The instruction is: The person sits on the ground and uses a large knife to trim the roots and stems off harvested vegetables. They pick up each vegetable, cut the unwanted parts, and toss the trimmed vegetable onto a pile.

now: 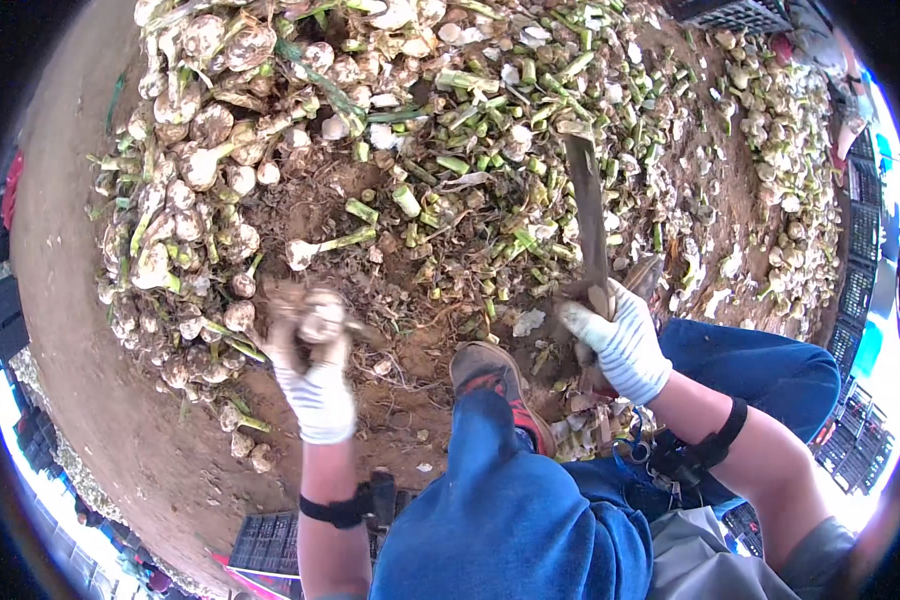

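Observation:
My left hand (pixel 316 386), in a striped white work glove, grips a garlic bulb (pixel 322 316); both are blurred. Behind the bulb the roots and stem are hard to make out. In the same kind of glove, my right hand (pixel 626 346) is closed around the handle of a long-bladed knife (pixel 589 202). The dark blade points away from me, over cut stems, apart from the bulb. A garlic bulb with its green stem (pixel 301 253) lies on the soil just beyond my left hand. To the left spreads a heap of untrimmed garlic (pixel 187 225).
Cut garlic stems (pixel 487 161) and dry scraps litter the dirt floor. My shoe (pixel 487 367) rests between my hands. A row of garlic bulbs (pixel 784 187) runs along the right, beside black plastic crates (pixel 862 225). Another crate (pixel 266 541) sits lower left. Another person's arm (pixel 851 131) shows upper right.

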Demonstrator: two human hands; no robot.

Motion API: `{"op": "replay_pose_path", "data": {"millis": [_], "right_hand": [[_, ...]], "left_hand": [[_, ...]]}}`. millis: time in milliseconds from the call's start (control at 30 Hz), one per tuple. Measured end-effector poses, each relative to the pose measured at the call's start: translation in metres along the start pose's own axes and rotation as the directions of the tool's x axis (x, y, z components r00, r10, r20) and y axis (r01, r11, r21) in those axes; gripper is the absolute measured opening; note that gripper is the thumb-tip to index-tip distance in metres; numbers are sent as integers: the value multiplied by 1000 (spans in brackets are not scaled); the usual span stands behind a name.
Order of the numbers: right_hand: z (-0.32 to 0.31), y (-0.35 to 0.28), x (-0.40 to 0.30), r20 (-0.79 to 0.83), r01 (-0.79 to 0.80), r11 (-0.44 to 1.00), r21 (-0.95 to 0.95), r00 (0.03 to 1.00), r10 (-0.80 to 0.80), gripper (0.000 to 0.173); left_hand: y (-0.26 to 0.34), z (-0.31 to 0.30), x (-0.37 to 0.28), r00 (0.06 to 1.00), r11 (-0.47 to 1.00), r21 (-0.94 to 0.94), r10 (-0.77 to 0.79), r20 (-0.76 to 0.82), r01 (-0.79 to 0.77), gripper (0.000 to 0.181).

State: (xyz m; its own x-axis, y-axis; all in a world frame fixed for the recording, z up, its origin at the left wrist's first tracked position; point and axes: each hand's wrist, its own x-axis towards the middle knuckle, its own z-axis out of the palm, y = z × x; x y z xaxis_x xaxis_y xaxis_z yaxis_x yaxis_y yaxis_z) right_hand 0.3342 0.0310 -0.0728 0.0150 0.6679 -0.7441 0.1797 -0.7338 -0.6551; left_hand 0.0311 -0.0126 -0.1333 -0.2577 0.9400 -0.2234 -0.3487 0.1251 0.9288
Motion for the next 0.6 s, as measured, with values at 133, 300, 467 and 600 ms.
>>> {"op": "replay_pose_path", "data": {"millis": [133,300,467,600], "right_hand": [[34,-38,-10,242,-59,978,200,970,9,37],[54,-35,-8,358,-173,939,296,932,59,25],[52,-48,-9,413,-268,935,231,897,156,21],[38,-26,4,199,128,982,-136,975,-100,18]], "left_hand": [[9,67,-15,931,897,350,149,332,-268,52],[26,101,-27,929,975,-81,-170,327,207,102],[31,94,-24,915,942,109,-335,226,318,101],[35,86,-24,960,965,232,-173,219,121,98]]}}
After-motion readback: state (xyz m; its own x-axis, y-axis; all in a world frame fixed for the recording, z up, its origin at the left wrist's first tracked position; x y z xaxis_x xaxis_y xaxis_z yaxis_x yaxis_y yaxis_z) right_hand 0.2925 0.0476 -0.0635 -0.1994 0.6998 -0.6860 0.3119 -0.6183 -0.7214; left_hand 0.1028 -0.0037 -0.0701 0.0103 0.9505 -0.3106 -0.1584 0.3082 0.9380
